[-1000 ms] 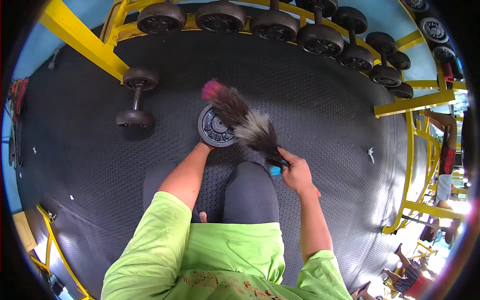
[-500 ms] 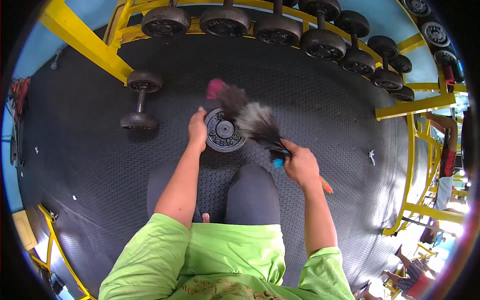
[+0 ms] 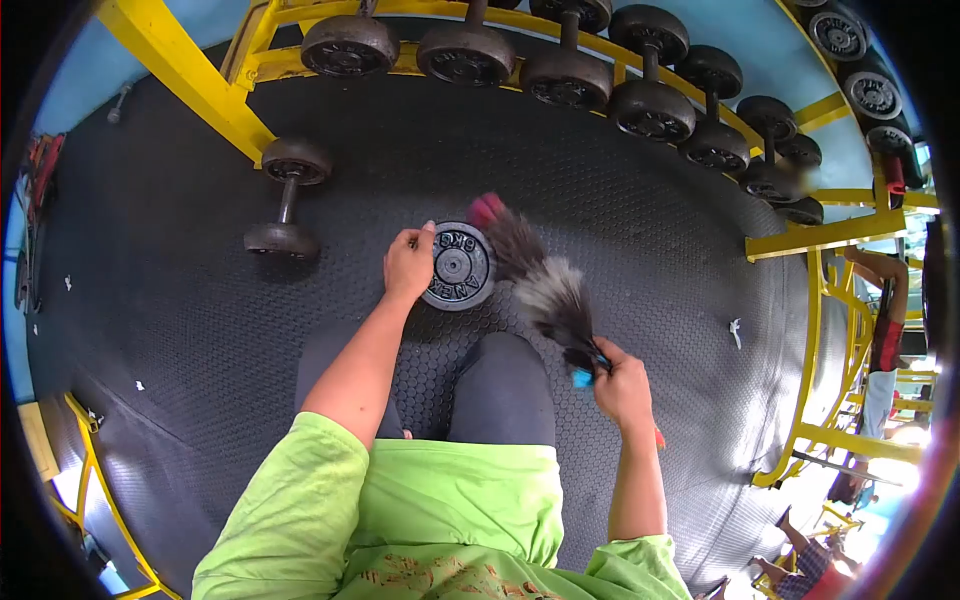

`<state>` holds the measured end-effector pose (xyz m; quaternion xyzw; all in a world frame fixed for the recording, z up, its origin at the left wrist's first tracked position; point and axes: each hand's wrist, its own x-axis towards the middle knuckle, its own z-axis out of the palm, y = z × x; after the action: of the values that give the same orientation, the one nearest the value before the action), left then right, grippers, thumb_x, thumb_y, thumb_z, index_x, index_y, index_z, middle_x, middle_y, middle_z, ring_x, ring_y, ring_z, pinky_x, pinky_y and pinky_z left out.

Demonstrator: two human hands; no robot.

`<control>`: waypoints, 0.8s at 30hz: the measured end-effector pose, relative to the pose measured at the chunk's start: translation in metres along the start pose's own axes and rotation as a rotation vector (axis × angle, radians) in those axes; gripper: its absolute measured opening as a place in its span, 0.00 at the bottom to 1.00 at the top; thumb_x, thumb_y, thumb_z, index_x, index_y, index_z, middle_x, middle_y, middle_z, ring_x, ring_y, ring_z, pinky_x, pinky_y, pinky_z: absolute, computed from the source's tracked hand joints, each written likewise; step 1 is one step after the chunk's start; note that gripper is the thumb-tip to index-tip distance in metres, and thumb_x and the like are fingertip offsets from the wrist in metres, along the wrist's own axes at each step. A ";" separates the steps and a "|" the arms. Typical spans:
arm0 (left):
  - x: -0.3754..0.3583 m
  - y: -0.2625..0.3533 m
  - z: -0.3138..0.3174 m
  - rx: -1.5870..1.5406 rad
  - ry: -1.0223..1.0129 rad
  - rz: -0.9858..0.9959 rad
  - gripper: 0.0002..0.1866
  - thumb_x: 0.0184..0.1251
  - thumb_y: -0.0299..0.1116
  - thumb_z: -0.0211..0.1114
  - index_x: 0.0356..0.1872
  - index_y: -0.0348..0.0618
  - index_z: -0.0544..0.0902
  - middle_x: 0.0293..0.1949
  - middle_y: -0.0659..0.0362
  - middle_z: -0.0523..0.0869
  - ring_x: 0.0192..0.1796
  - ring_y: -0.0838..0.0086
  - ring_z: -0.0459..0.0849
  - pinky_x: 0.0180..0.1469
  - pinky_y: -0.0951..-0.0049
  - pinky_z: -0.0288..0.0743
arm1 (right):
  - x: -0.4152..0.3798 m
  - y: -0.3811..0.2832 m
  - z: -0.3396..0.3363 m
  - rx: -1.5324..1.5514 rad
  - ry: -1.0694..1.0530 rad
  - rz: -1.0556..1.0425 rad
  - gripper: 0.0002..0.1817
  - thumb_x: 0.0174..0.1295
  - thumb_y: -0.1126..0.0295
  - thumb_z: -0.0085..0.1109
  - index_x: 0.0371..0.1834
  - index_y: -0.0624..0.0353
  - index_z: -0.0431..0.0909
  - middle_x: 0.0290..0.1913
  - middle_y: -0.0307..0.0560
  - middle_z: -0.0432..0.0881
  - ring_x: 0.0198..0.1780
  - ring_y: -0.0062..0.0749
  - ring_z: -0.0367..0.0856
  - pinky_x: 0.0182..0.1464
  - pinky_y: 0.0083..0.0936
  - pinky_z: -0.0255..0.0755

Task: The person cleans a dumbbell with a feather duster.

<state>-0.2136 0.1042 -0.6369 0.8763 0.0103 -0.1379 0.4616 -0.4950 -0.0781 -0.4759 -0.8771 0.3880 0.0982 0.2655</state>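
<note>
A round dark dumbbell end [image 3: 457, 266] with raised lettering, its flat face toward me, is at the centre of the view. My left hand [image 3: 410, 262] is closed on its left edge, fingertips at the upper rim. In my right hand [image 3: 624, 386] is the handle of a feather duster [image 3: 553, 290]. The duster's grey and black feathers point up and left, and its pink tip lies just beyond the upper right rim of the round weight.
One dumbbell [image 3: 286, 205] stands on the black textured floor [image 3: 200, 340] at the left. A yellow rack [image 3: 190, 75] holds several dumbbells [image 3: 465, 55] across the top. Yellow frames [image 3: 815, 370] and parts of other people [image 3: 800, 560] are at the right.
The duster and my right hand have moved right and down, off the weight's face. My left hand has shifted slightly right, its fingers now over the rim. More lettering shows.
</note>
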 end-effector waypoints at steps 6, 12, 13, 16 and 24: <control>0.007 -0.007 0.002 -0.194 0.056 -0.072 0.30 0.74 0.57 0.55 0.51 0.35 0.83 0.47 0.46 0.87 0.53 0.60 0.84 0.56 0.65 0.73 | 0.013 -0.041 0.009 -0.078 0.006 -0.068 0.25 0.58 0.69 0.55 0.62 0.43 0.80 0.45 0.60 0.86 0.47 0.58 0.84 0.53 0.47 0.78; 0.013 -0.023 0.007 -0.466 0.057 -0.057 0.31 0.77 0.58 0.49 0.58 0.35 0.78 0.53 0.49 0.83 0.56 0.61 0.79 0.61 0.66 0.69 | -0.010 -0.043 -0.001 -0.184 -0.127 -0.189 0.25 0.56 0.70 0.56 0.60 0.43 0.81 0.43 0.59 0.86 0.45 0.57 0.85 0.50 0.47 0.79; 0.011 -0.019 0.007 -0.468 0.060 -0.045 0.31 0.78 0.57 0.49 0.58 0.35 0.77 0.54 0.49 0.83 0.57 0.61 0.79 0.62 0.66 0.68 | -0.015 -0.035 -0.006 -0.189 -0.128 -0.192 0.25 0.56 0.70 0.56 0.60 0.43 0.81 0.43 0.59 0.86 0.45 0.57 0.85 0.50 0.47 0.79; 0.013 -0.021 0.012 -0.532 0.056 -0.034 0.31 0.77 0.57 0.51 0.57 0.35 0.78 0.52 0.49 0.83 0.57 0.61 0.79 0.62 0.66 0.68 | -0.023 -0.013 -0.023 -0.151 -0.085 -0.188 0.24 0.56 0.71 0.56 0.58 0.44 0.83 0.44 0.57 0.86 0.46 0.55 0.85 0.50 0.46 0.79; 0.007 -0.012 0.008 -0.651 -0.043 -0.026 0.29 0.75 0.57 0.54 0.50 0.36 0.82 0.49 0.53 0.83 0.53 0.68 0.77 0.60 0.69 0.68 | -0.016 -0.043 -0.009 -0.161 0.030 -0.170 0.26 0.54 0.72 0.54 0.59 0.43 0.82 0.44 0.58 0.86 0.46 0.56 0.85 0.50 0.47 0.78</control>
<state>-0.2107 0.1042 -0.6526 0.6792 0.0554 -0.1520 0.7159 -0.4744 -0.0488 -0.4455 -0.9267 0.3071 0.0931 0.1955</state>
